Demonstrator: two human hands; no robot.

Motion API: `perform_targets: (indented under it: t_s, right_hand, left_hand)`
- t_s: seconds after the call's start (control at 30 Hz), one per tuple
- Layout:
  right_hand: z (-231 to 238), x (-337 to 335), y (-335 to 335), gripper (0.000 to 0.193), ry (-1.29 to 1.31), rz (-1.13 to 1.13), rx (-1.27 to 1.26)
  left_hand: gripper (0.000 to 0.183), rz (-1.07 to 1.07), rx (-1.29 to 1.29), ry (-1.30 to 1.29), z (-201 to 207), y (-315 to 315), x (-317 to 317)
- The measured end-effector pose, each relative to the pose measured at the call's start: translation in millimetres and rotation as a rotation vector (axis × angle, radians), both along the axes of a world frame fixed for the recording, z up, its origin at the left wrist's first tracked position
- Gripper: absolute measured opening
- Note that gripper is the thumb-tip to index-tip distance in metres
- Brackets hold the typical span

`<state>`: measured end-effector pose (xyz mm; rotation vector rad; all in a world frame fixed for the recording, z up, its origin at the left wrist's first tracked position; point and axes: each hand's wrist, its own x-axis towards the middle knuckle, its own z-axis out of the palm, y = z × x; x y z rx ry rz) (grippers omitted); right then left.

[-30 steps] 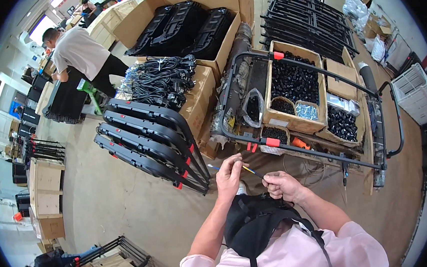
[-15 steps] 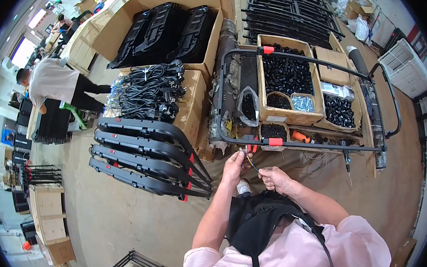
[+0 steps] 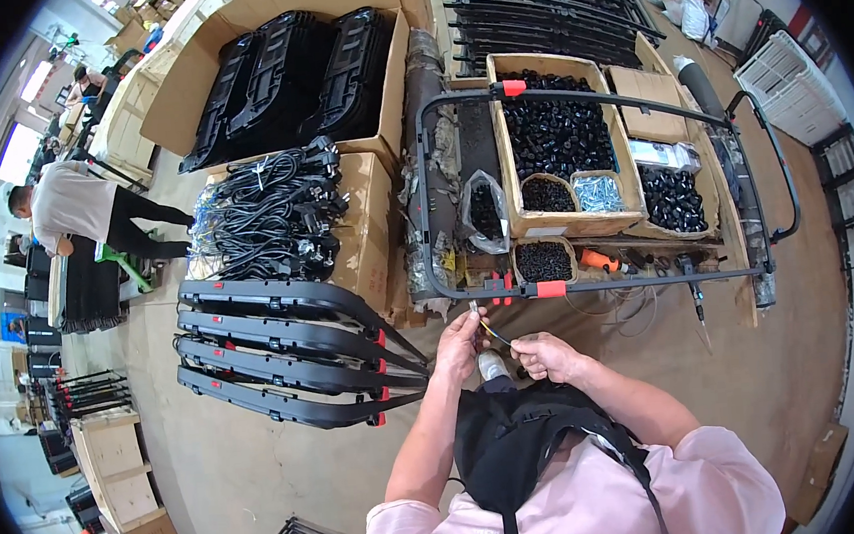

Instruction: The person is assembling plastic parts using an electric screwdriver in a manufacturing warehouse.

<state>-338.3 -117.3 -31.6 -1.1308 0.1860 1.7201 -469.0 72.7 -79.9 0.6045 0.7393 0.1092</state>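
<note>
Head view: one thin cable (image 3: pixel 496 335) is strung between two bare hands, near the lower bar of the black tube frame (image 3: pixel 424 192).
Left hand (image 3: pixel 460 345): fingers pinch the coloured wires close to the pale wire end (image 3: pixel 473 305).
Right hand (image 3: pixel 548 357): fingers pinch the dark sheath; undersides hidden.
Wire end: pointed leftward past the left hand a second ago; now stands up from the fingertips.
Work in hand: judged as sorting or turning that end; no join visible.
Surroundings: bundled cables (image 3: pixel 272 214) on a carton (image 3: pixel 366 196), well apart from the hands.
</note>
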Motion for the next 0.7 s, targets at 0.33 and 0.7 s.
perform_targets:
  t_s: [0.33, 0.7]
  right_hand:
    - [-8.7, -1.1, 5.4, 0.029, 0.006, -0.033, -0.022]
    - [-21.4, -9.7, 14.8, 0.028, 0.027, -0.020, 0.078]
  left_hand:
    - [0.023, -0.101, 0.056, 0.123, 12.2, 21.7, 17.1]
    - [0.021, -0.018, 0.251, 0.153, 5.5, 10.1, 22.1]
